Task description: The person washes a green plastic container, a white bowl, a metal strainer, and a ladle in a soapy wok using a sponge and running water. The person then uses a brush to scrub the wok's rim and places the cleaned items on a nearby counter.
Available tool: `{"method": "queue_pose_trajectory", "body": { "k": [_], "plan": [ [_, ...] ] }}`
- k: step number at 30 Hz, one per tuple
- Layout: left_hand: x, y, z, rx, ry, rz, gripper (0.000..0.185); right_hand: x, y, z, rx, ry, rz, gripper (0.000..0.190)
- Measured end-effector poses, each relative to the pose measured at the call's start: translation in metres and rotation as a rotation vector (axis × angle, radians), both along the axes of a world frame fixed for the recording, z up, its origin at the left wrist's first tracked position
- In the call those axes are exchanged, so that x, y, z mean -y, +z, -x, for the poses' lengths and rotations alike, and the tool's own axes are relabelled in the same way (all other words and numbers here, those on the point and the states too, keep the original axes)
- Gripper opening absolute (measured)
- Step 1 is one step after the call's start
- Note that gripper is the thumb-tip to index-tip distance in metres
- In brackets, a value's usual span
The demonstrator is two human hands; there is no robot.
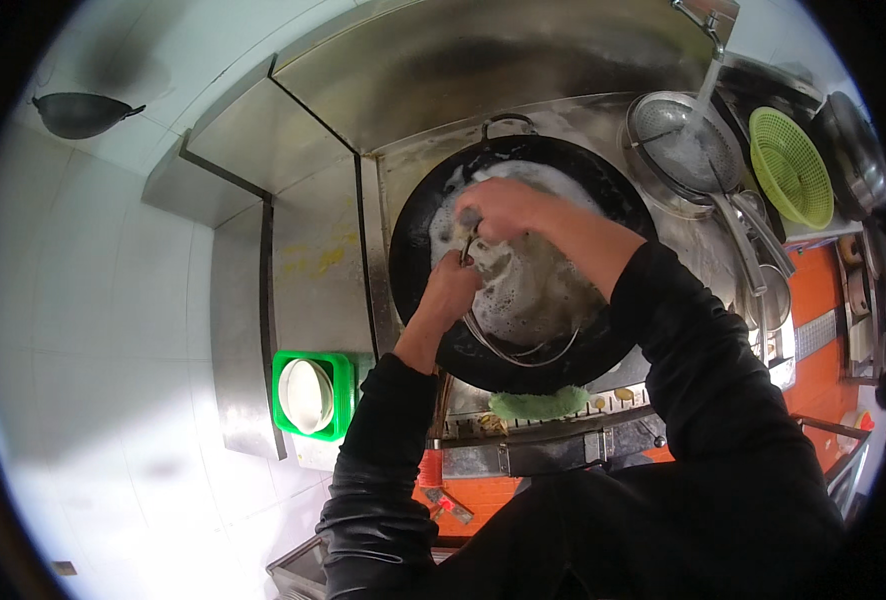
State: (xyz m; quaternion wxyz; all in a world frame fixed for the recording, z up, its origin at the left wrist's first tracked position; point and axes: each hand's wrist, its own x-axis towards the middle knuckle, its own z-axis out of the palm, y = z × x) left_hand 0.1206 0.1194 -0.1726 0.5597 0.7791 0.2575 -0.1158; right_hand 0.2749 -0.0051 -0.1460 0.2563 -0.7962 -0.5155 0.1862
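Note:
A large black wok (pixel 420 225) sits before me, with foamy, cloudy water (pixel 518 300) in it. Over the foam, my left hand (pixel 450 289) grips a metal wire utensil (pixel 522 363), whose thin curved loop reaches down to the wok's near side. What kind of utensil it is stays unclear. My right hand (pixel 504 210), slightly blurred, is closed around a rounded grey piece (pixel 471 218) at the upper end of that utensil. Whether this piece is the handle's end or a scourer, I cannot tell. Both hands are above the water, close together.
Water runs from a tap (pixel 715 49) into a perforated metal strainer (pixel 649 120) at right. A green plastic basket (pixel 788 169) stands beyond it. Green trays (pixel 343 394) with white bowls (pixel 306 397) lie left. A green scrubbing pad (pixel 537 405) rests at the stove's front edge.

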Motion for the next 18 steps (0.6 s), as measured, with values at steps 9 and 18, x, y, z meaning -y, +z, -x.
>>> {"method": "queue_pose_trajectory", "body": {
  "k": [9, 18],
  "plan": [
    [-0.011, 0.016, 0.03, 0.1, 0.064, 0.338, 0.046, 0.071, -0.061, -0.044, -0.79, -0.459, -0.022, 0.069],
    [-0.026, 0.078, 0.057, 0.533, 0.263, 0.262, 0.047, 0.126, -0.068, 0.024, -0.228, 0.007, 0.614, 0.066]
  ]
}}
